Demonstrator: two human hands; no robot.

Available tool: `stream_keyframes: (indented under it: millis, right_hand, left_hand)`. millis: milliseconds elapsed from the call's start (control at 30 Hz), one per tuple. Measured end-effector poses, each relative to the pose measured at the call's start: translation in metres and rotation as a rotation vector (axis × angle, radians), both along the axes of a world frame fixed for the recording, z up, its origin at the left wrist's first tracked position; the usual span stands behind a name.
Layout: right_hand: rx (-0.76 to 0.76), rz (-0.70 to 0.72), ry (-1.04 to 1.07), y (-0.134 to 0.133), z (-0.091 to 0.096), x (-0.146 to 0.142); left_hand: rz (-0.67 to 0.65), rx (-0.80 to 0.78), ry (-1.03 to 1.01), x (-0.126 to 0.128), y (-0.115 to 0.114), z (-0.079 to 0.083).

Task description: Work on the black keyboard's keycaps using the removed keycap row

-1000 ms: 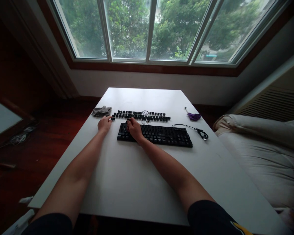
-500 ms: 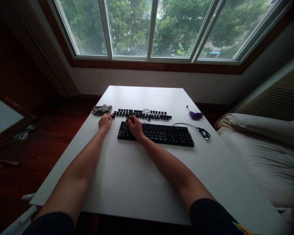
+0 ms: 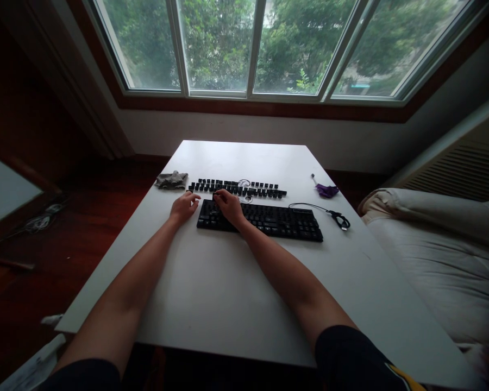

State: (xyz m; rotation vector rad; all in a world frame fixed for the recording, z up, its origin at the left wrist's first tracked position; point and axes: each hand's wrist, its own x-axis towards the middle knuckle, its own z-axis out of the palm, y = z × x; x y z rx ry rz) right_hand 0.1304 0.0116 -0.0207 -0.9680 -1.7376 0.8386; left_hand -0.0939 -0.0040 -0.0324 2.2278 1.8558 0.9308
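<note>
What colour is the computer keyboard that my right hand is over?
The computer keyboard is black, seen best in the head view.

A black full-size computer keyboard (image 3: 277, 221) lies flat, keys up, on a white table (image 3: 236, 288), set slightly askew with its number-pad end nearer the viewer and part of its left side hidden. Its black cable (image 3: 340, 220) leaves the back edge and curves right to a looped bundle with a pale metal plug. Just beyond, small black loose keycaps (image 3: 251, 191) stand in two uneven rows running roughly along the keyboard's length, the nearer reaching past the farther at both ends; their legends are too small to read.
</note>
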Motion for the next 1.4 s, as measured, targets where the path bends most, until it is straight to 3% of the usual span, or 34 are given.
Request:
stream_keyframes:
  millis: [233, 433, 767, 1067, 1233, 1400]
  right_hand:
    - [0.011, 0.049, -0.065, -0.002, -0.001, -0.002]
    - [0.161, 0.103, -0.234, -0.013, 0.008, 0.000]
    - [0.349, 0.050, -0.338, -0.023, 0.006, -0.001]
    - [0.335, 0.109, -0.377, -0.026, 0.009, -0.006]
    - [0.166, 0.071, -0.221, -0.022, 0.007, -0.005]
    - [0.167, 0.085, -0.174, -0.023, 0.007, -0.005]
  left_hand:
    - [-0.083, -0.092, -0.151, 0.013, -0.012, -0.003]
    - [-0.097, -0.115, -0.175, 0.011, -0.012, -0.006]
    - [-0.140, -0.100, -0.196, 0.004, -0.010, -0.009]
    - [-0.131, -0.103, -0.197, 0.004, -0.010, -0.010]
    - [-0.146, -0.110, -0.164, 0.005, -0.013, -0.007]
    - [-0.150, -0.109, -0.166, 0.007, -0.016, -0.003]
